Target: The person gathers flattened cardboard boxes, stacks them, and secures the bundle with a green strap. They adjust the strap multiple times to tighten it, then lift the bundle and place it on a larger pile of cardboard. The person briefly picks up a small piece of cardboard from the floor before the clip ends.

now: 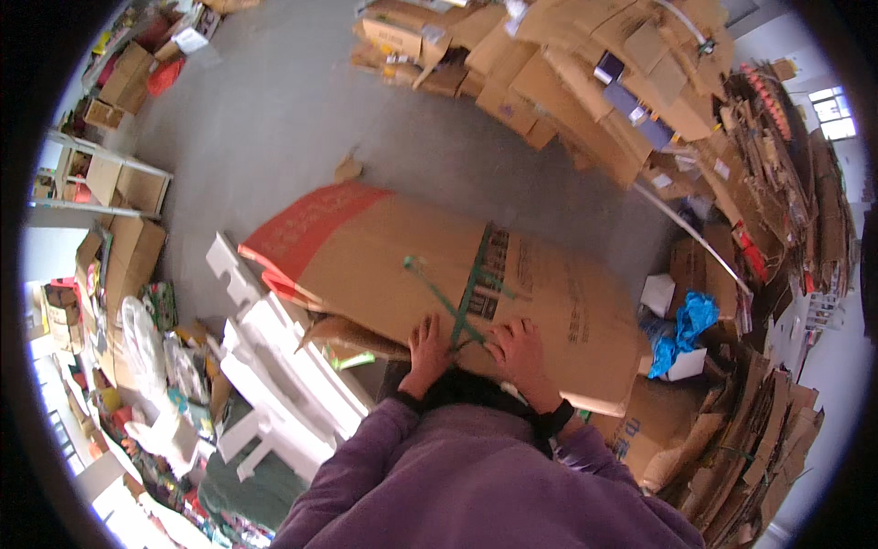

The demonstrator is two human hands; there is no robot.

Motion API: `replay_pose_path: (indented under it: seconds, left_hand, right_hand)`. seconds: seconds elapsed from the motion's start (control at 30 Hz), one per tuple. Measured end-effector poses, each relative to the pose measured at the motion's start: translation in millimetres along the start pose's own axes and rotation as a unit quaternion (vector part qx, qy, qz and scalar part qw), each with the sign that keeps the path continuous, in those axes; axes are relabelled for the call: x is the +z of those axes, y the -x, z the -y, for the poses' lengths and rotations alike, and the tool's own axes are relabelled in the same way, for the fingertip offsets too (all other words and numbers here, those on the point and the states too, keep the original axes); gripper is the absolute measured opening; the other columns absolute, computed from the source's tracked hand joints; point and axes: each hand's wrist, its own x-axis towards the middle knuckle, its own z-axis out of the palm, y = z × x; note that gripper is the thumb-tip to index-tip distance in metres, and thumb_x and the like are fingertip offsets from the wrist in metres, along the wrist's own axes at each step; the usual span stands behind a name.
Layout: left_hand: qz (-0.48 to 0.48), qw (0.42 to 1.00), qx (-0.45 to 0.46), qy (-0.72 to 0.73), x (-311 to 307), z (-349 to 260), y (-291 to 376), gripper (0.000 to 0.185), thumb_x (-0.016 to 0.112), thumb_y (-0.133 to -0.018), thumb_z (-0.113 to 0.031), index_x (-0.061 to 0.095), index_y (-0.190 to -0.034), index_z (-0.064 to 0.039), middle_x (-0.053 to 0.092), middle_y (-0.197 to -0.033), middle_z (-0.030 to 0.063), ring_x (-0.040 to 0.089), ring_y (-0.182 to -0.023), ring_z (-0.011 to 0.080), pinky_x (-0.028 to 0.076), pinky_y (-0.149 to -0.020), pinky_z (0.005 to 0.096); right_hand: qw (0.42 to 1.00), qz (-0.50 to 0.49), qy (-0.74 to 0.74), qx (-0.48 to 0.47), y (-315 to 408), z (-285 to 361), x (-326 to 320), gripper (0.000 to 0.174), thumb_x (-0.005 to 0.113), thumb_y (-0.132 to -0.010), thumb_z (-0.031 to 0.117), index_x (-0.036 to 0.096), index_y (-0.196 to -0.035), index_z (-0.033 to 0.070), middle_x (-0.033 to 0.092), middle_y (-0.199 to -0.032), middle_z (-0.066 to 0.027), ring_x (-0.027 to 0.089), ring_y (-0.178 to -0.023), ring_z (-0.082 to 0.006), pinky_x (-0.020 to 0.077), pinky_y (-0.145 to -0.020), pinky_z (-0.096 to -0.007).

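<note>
A large bundle of flattened brown cardboard with a red printed end lies in front of me. A green strap runs across its top, and a loose green length crosses it near my hands. My left hand rests at the near edge of the bundle, just left of the strap, with its fingers spread. On the right side of the strap, my right hand lies on the cardboard with its fingers bent by the green strand. Whether either hand pinches the strap is hard to tell.
White foam packing pieces stand at the left of the bundle. Loose cardboard is heaped beyond it, and more flattened stacks lie at the right. Blue plastic sits right of the bundle. A metal rack stands far left.
</note>
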Motion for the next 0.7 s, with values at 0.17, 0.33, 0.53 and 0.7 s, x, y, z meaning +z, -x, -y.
replay_pose_path:
  seconds: [0.17, 0.33, 0.53, 0.7]
  left_hand:
    - [-0.096, 0.995, 0.005, 0.020, 14.7, 5.0, -3.8, 0.028, 0.065, -0.069, -0.029, 0.065, -0.094, -0.017, 0.023, -0.139, 0.0147, 0.019, -0.128, 0.0346, 0.018, -0.100, 0.0538]
    - [-0.030, 0.999, 0.013, 0.039, 6.0, 2.9, 1.5, 0.030, 0.066, -0.067, -0.029, 0.065, -0.095, -0.020, 0.021, -0.140, 0.0152, 0.017, -0.129, 0.0352, 0.017, -0.100, 0.0544]
    - [0.030, 0.999, 0.001, 0.019, -3.7, 0.8, -2.0, 0.028, 0.069, -0.064, -0.029, 0.066, -0.090, -0.020, 0.014, -0.143, 0.0148, 0.015, -0.130, 0.0363, 0.017, -0.100, 0.0552]
    - [0.005, 0.999, 0.022, 0.046, -7.6, 2.5, 2.6, 0.026, 0.069, -0.063, -0.030, 0.067, -0.087, -0.019, 0.013, -0.143, 0.0147, 0.014, -0.130, 0.0367, 0.017, -0.100, 0.0553]
  right_hand:
    - [0.941, 0.170, -0.290, -0.018, 16.1, 20.3, 21.9, 0.019, 0.051, -0.082, 0.020, 0.060, -0.087, 0.004, 0.056, -0.084, -0.0138, 0.054, -0.080, -0.0292, 0.0444, -0.068, -0.0391]
    - [0.944, 0.181, -0.182, 0.206, 20.8, -17.8, 92.1, 0.022, 0.047, -0.086, 0.018, 0.055, -0.091, -0.002, 0.057, -0.075, -0.0179, 0.056, -0.070, -0.0286, 0.0447, -0.062, -0.0372]
    - [0.761, -0.053, -0.518, 0.388, 0.7, -19.0, 118.8, 0.019, 0.047, -0.087, 0.018, 0.052, -0.084, 0.000, 0.054, -0.064, -0.0073, 0.052, -0.051, -0.0171, 0.0402, -0.045, -0.0305]
    - [0.571, -0.094, -0.660, 0.479, -12.5, -13.1, 109.2, 0.017, 0.050, -0.087, 0.021, 0.053, -0.088, 0.004, 0.054, -0.064, -0.0026, 0.048, -0.050, -0.0130, 0.0385, -0.046, -0.0258]
